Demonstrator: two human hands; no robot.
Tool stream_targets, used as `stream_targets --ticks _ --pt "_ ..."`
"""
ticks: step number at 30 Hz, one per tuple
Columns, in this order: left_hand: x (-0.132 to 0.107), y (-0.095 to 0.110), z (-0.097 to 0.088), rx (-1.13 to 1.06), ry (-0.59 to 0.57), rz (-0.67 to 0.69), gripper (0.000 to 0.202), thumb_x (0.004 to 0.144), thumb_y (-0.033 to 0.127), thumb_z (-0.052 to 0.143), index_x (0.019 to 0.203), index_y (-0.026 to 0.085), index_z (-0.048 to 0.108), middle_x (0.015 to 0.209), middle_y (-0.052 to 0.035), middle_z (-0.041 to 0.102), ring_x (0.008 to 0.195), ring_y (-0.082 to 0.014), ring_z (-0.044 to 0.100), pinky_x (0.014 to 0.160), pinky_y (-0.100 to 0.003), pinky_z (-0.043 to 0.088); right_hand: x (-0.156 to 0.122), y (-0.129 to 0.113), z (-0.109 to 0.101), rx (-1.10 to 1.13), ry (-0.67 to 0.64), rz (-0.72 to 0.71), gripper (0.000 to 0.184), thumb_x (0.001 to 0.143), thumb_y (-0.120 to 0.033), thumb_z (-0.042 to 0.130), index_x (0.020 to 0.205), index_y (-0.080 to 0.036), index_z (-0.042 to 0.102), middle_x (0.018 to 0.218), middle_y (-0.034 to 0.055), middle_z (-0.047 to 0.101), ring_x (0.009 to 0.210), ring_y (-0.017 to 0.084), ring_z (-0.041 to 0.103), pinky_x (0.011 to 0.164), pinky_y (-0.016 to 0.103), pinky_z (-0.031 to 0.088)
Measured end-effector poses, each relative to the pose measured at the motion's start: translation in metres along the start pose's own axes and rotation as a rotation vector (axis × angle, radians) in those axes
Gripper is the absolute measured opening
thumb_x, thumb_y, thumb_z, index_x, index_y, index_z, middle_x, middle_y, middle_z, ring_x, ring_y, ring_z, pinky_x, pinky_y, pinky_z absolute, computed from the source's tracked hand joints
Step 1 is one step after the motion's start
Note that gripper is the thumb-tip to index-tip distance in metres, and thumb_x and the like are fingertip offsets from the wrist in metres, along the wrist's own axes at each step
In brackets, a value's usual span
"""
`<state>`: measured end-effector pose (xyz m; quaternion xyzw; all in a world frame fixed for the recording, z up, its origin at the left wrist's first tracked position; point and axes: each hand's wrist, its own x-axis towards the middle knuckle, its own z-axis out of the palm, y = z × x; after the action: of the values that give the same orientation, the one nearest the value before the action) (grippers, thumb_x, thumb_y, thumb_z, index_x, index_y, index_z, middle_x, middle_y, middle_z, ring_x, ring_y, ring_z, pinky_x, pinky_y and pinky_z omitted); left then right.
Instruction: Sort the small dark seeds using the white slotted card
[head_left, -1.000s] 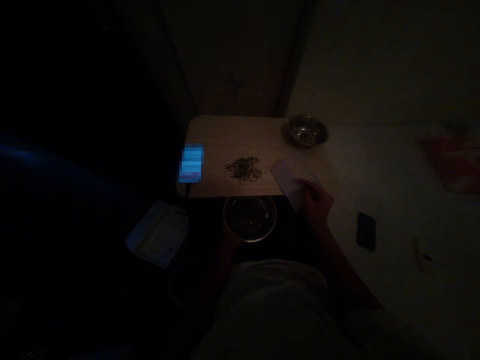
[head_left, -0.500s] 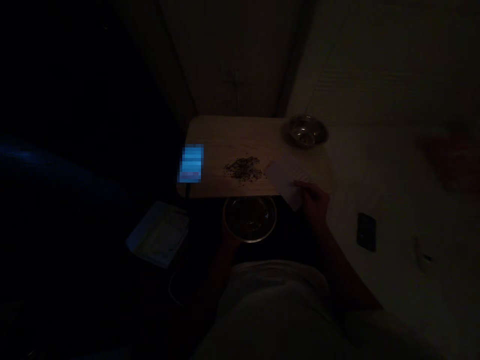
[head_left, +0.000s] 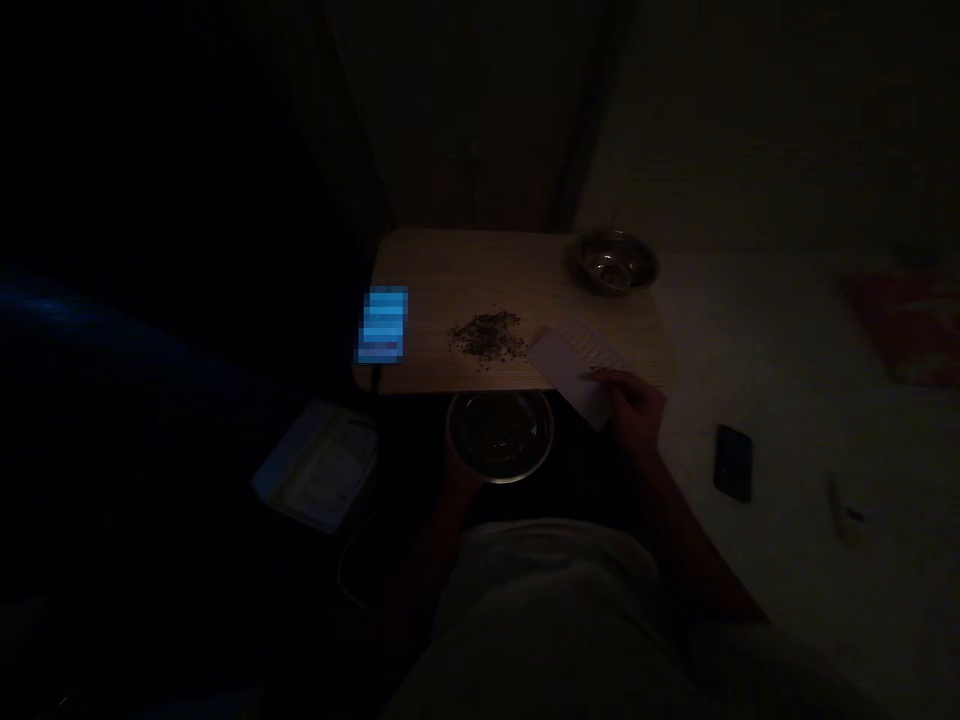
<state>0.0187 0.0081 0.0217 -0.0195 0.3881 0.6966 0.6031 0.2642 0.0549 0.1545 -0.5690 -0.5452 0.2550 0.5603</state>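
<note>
The scene is very dark. My right hand point(head_left: 636, 408) is closed on a white card point(head_left: 574, 365) at the near right part of a small wooden table point(head_left: 450, 270). The card's far edge lies just right of a heap of dark small grains point(head_left: 486, 336) on the tabletop. A steel bowl point(head_left: 499, 436) sits below the table's near edge, in front of my body. My left hand point(head_left: 454, 490) is a faint shape at the bowl's left underside; its fingers are lost in the dark.
A second steel bowl point(head_left: 615, 262) stands at the table's far right corner. A lit blue screen point(head_left: 383, 324) is at the table's left edge. A dark phone point(head_left: 733, 462) lies on the pale surface at right. A white flat thing point(head_left: 319, 465) lies lower left.
My right hand has slid the card a little to the left, nearer the heap of grains. The bowls and the screen have stayed put.
</note>
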Motion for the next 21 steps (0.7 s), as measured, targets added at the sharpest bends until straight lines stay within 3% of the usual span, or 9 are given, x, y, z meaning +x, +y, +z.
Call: stream_targets --ticks 6,12,14,18,21 --pt "0.0 0.0 -0.002 0.009 -0.007 -0.016 0.043 0.094 0.036 0.064 0.135 0.027 0.066 0.153 -0.0043 0.058 0.156 -0.024 0.035 0.127 -0.046 0.033 -0.002 0.003 -0.004 0.021 -0.011 -0.002 0.016 0.085 -0.026 0.065 0.082 -0.025 0.081 0.09 0.0032 0.082 0.09 0.023 0.076 0.09 0.04 0.058" --pt "-0.009 0.004 0.004 0.012 -0.014 0.058 0.047 0.093 0.022 0.063 0.139 0.029 0.063 0.152 -0.0006 0.059 0.156 -0.0199 0.034 0.129 -0.04 0.031 -0.003 0.0 -0.005 0.05 -0.03 -0.014 0.015 0.085 -0.024 0.067 0.079 -0.025 0.081 0.087 0.0022 0.081 0.086 0.022 0.076 0.087 0.038 0.058" --pt "-0.008 0.004 0.006 0.015 -0.015 0.065 0.045 0.094 0.026 0.063 0.139 0.03 0.064 0.151 -0.0004 0.06 0.156 -0.0198 0.035 0.129 -0.041 0.031 -0.003 -0.002 -0.005 0.046 -0.037 -0.014 0.016 0.085 -0.024 0.066 0.079 -0.025 0.081 0.087 0.0025 0.081 0.087 0.022 0.076 0.087 0.038 0.058" --pt "-0.005 0.003 0.006 0.014 -0.011 -0.062 0.049 0.094 0.041 0.065 0.141 0.029 0.062 0.152 -0.0035 0.059 0.155 -0.0246 0.037 0.127 -0.047 0.033 -0.003 -0.002 -0.002 0.041 -0.038 -0.007 0.015 0.084 -0.024 0.067 0.077 -0.025 0.08 0.085 0.0023 0.081 0.085 0.022 0.076 0.086 0.038 0.059" --pt "-0.004 0.002 0.004 0.02 -0.007 -0.064 0.051 0.094 0.043 0.065 0.143 0.028 0.062 0.152 -0.0042 0.059 0.156 -0.0256 0.035 0.128 -0.047 0.033 -0.002 0.002 0.001 0.044 -0.048 -0.018 0.014 0.084 -0.024 0.068 0.079 -0.026 0.081 0.084 0.0018 0.081 0.084 0.021 0.076 0.085 0.037 0.059"
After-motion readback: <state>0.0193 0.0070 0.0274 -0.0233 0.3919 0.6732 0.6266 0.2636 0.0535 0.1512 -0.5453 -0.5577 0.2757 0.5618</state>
